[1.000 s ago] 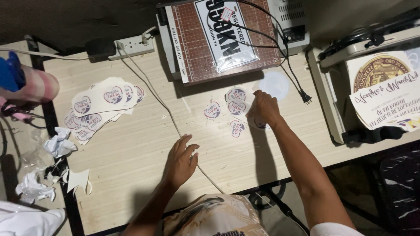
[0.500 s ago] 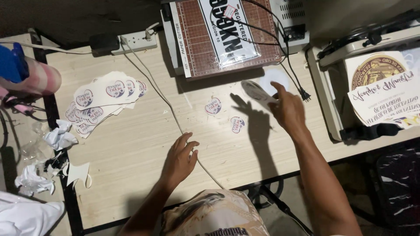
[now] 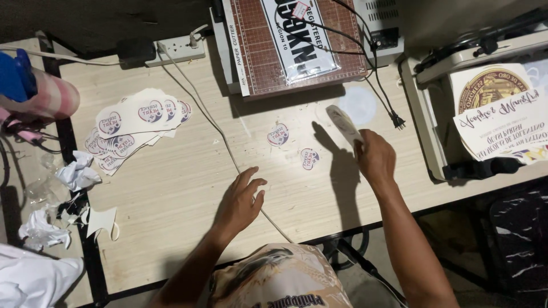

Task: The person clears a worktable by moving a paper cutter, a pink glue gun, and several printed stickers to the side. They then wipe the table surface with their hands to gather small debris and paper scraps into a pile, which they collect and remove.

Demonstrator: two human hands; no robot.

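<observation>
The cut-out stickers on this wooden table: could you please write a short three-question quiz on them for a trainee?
1. True or false: the right hand holds stickers lifted off the table.
2. How many loose stickers lie between the hands? A one, B two, C five.
3. What does the left hand rest on?

Key: 1 true, a small stack of stickers. 2 B, two heart-shaped stickers. 3 The table, beside a thin white cord.

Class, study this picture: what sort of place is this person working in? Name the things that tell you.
Probably a small print or craft workshop. A paper cutter sits at the back of the wooden table, cut-out stickers lie in a pile, and the right hand holds a few more stickers.
</observation>
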